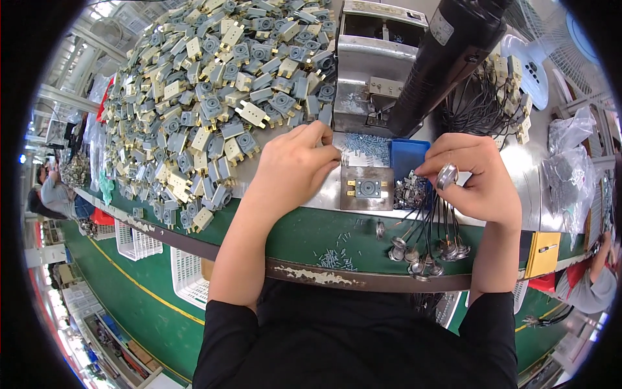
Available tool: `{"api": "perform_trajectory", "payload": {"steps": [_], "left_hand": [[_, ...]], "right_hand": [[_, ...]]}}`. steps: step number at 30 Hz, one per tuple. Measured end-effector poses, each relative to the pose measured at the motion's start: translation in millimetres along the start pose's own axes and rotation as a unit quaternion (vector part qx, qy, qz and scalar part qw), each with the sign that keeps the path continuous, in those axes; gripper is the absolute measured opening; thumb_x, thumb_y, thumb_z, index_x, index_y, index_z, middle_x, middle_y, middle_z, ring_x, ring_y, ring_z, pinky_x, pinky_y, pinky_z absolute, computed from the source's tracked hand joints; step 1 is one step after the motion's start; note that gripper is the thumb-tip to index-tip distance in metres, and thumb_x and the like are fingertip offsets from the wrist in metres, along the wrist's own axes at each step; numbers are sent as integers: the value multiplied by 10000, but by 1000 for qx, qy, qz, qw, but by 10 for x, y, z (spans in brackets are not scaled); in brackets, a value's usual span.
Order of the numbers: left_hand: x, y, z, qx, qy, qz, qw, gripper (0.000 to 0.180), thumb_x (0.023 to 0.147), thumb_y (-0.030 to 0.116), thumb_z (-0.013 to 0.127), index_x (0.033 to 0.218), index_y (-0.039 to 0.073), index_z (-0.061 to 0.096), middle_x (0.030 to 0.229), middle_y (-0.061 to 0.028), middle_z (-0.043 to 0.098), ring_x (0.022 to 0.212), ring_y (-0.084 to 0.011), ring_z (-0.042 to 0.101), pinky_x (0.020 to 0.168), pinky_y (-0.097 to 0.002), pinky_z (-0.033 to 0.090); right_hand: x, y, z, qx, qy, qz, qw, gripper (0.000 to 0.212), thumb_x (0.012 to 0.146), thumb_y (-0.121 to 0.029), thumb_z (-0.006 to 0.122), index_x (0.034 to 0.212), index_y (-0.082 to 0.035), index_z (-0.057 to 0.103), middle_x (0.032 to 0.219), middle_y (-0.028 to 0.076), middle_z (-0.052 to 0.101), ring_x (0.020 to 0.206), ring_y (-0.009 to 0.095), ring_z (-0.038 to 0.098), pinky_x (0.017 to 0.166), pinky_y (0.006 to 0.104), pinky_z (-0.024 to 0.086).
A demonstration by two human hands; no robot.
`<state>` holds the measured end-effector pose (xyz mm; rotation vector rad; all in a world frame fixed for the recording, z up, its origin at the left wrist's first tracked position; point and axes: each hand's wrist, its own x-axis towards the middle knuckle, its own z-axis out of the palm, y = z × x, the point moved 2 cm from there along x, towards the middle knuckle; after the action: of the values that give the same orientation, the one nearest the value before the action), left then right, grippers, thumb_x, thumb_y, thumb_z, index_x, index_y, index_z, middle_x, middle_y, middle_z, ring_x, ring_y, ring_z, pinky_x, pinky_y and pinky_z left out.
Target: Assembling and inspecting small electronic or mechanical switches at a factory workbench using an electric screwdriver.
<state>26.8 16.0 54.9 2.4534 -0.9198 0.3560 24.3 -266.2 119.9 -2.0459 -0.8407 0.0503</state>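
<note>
My left hand (291,165) is closed in a pinch beside a pile of small screws (366,148); what its fingertips hold, if anything, is too small to make out. My right hand (483,175) is closed around a round silver metal disc (447,176), its fingertips pinched above small metal clips (409,191) in a blue tray (409,152). Between the hands, a grey-and-cream plastic block with brass terminals (368,188) lies on a metal plate (366,204). Below my right hand, several discs on black wires (421,259) lie on the green bench edge.
A large heap of similar blocks (214,91) covers the bench at left. A metal fixture (366,84) and black cylindrical tool (447,58) stand behind the plate. Loose screws (335,259) lie near the front edge. Bundled black wires (479,107), a fan (528,71) and plastic bags (570,168) are at right.
</note>
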Motion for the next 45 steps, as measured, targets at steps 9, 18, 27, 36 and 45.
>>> {"api": "perform_trajectory", "payload": {"steps": [9,18,27,36,45], "left_hand": [[-38,-79,-75,-54,-2,-2,999,174,825,59,784,970,28,693,1111,-64,681,878,-256,663,736,-372,536],[-73,-16,-94,-478,-58,-135,866,124,911,21,751,993,-7,663,1105,-61,678,868,-75,566,712,-217,442],[-92,128,79,-617,-85,-213,753,132,970,21,717,1076,-47,677,1124,-72,686,908,-62,613,767,-225,503],[-18,50,46,-507,-89,-202,833,201,909,-26,779,1089,-44,691,856,-39,733,769,-67,681,659,-214,518],[-37,-48,45,-486,61,-120,863,233,875,-84,797,1083,-61,696,1040,-116,745,930,-147,737,848,-268,608]], "right_hand": [[10,-14,-10,-13,-12,10,1000,230,733,-24,673,921,1,803,858,109,725,738,216,703,662,312,537],[130,-43,351,55,26,36,997,265,727,-13,864,988,-23,819,962,98,740,841,200,707,709,304,532],[177,11,533,46,47,42,997,307,714,-35,904,1003,-12,804,950,108,751,848,213,718,754,314,546],[244,32,646,56,63,33,996,232,773,-9,849,1000,-12,801,945,120,753,842,214,721,749,320,549],[232,-23,640,-31,94,39,994,164,810,-16,800,972,9,786,922,144,753,804,269,731,713,343,563]]}}
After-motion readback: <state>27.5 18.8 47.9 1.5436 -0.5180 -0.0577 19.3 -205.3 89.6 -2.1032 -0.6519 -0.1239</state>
